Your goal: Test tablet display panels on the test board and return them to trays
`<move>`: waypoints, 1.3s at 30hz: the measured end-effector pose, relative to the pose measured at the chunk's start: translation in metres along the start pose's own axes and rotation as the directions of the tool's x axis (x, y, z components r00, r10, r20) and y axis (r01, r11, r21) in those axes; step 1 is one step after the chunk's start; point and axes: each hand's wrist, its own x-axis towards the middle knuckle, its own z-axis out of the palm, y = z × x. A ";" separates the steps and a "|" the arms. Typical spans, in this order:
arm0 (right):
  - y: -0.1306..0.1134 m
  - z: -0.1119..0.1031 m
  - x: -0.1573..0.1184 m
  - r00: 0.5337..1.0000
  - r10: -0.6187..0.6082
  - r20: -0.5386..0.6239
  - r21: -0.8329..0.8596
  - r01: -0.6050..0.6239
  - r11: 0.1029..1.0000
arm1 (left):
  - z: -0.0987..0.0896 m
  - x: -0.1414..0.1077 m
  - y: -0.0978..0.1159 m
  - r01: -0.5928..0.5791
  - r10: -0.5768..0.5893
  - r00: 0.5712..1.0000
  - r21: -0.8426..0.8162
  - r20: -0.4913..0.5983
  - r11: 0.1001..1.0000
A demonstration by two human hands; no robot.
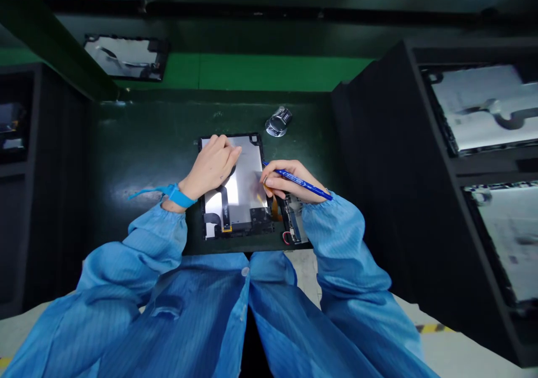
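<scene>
Head view: your left hand curled over the screen panel, its grip impossible to tell. The panel lay on the worktop. At its right edge, your right hand held a blue pen-shaped tool, near a circuit board.

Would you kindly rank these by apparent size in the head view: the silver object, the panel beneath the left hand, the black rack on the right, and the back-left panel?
1. Black rack on the right
2. Panel beneath the left hand
3. Back-left panel
4. Silver object
</scene>
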 end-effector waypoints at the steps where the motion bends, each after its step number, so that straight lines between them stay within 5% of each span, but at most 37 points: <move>1: 0.000 0.000 0.000 1.000 -0.003 -0.005 0.006 0.003 1.000 | -0.001 -0.001 0.001 0.004 -0.004 1.000 -0.021 0.001 1.000; 8: -0.002 -0.001 -0.003 0.998 -0.016 -0.061 -0.005 0.016 1.000 | -0.002 -0.002 0.005 0.000 -0.003 1.000 0.080 0.030 0.997; 15: -0.003 -0.001 -0.004 0.998 0.005 -0.065 0.007 -0.005 1.000 | -0.014 -0.009 0.004 0.045 -0.023 0.996 -0.252 0.090 0.967; 18: -0.003 -0.001 -0.004 0.997 0.035 -0.061 0.023 -0.034 0.999 | -0.023 -0.012 0.004 0.193 -0.013 0.952 -0.569 0.306 0.799; 21: -0.003 -0.001 -0.005 0.998 0.053 -0.047 0.036 -0.051 0.998 | -0.028 -0.012 0.007 0.419 0.058 0.860 -0.767 0.506 0.486; 26: -0.002 0.000 -0.005 0.997 0.061 -0.038 0.029 -0.060 0.998 | -0.028 -0.013 0.021 0.583 0.143 0.799 -0.811 0.584 0.054; 36: -0.004 0.000 -0.005 0.993 0.109 -0.044 -0.045 -0.111 0.993 | -0.037 -0.014 0.038 0.695 0.052 0.711 -0.690 0.701 -0.203; 39: -0.003 -0.001 -0.005 0.993 0.102 -0.055 -0.094 -0.107 0.990 | -0.031 -0.013 0.038 0.668 0.003 0.718 -0.688 0.696 -0.285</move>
